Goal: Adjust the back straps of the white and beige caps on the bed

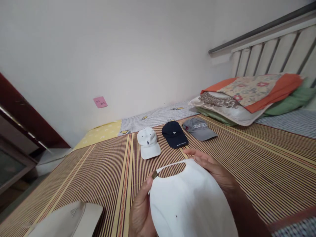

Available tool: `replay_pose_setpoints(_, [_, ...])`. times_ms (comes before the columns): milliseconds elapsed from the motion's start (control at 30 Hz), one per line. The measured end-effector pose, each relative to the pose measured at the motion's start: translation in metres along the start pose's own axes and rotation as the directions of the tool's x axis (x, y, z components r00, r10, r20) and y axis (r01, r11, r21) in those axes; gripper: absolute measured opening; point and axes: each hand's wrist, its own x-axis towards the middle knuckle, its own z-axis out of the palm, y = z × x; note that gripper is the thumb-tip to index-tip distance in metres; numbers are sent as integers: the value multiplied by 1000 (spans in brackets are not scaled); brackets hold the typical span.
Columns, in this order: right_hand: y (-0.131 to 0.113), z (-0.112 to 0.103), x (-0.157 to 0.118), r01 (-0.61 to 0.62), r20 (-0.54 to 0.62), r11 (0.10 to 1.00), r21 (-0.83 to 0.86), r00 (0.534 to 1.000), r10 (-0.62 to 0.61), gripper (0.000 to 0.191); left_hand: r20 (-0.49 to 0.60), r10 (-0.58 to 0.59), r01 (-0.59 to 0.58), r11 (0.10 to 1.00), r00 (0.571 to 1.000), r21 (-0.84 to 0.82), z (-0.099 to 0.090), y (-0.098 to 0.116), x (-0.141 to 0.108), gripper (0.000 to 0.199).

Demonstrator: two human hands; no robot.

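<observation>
A white baseball cap (pixel 187 200) is held up close to me, its back opening and strap facing away. My left hand (pixel 142 207) grips its left edge, the thumb by the metal strap buckle (pixel 154 174). My right hand (pixel 214 168) is closed on the opposite edge near the strap's end. Beyond it, a white cap with a small dark logo (pixel 148 143), a navy cap (pixel 174 134) and a grey cap with lettering (pixel 199 129) lie in a row. At the lower left rests a beige cap (pixel 71 219), partly cut off by the frame.
A striped bamboo mat (pixel 98 177) covers the bed. Stacked pillows (pixel 249 95) lie at the back right beside a white slatted headboard (pixel 271 49). A pink note (pixel 100 102) is stuck to the white wall (pixel 138 59). The bed's edge runs along the left.
</observation>
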Motion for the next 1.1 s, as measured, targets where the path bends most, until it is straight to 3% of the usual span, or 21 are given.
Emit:
replay_pose_setpoints(133, [0, 1, 0, 4, -11, 1000, 4, 1000, -4, 32, -3, -13, 13, 999, 1000, -34, 5, 0, 1, 19])
replay_pose_setpoints(267, [0, -1, -1, 4, -27, 1000, 1, 1000, -4, 34, 79, -89, 98, 988, 993, -122, 10, -2, 0, 28])
replay_pose_setpoints(500, [-3, 1, -4, 15, -14, 999, -36, 1000, -15, 35, 142, -89, 122, 963, 986, -240, 8, -2, 1, 39])
replay_pose_setpoints(667, [0, -3, 0, -13, 136, 995, -97, 990, 26, 48, 1, -174, 164, 926, 985, -339, 2, 2, 3, 33])
replay_pose_setpoints(800, [2, -1, 1, -9, 23, 999, -41, 1000, 10, 43, -191, -77, 38, 979, 979, -199, 7, 3, 1, 33])
replay_pose_setpoints(867, [0, 2, 0, 16, -70, 1000, 8, 997, -15, 41, -209, -11, -5, 997, 978, -76, 12, 4, -1, 32])
replay_pose_setpoints(1000, [-6, 5, -6, 63, -210, 995, 71, 977, -47, 41, -84, 55, -47, 995, 995, 93, 17, 3, -5, 43])
replay_pose_setpoints(1100, [-11, 4, -11, 89, -200, 995, 35, 976, -80, 40, 36, 13, -18, 989, 999, 146, 12, -2, -5, 38])
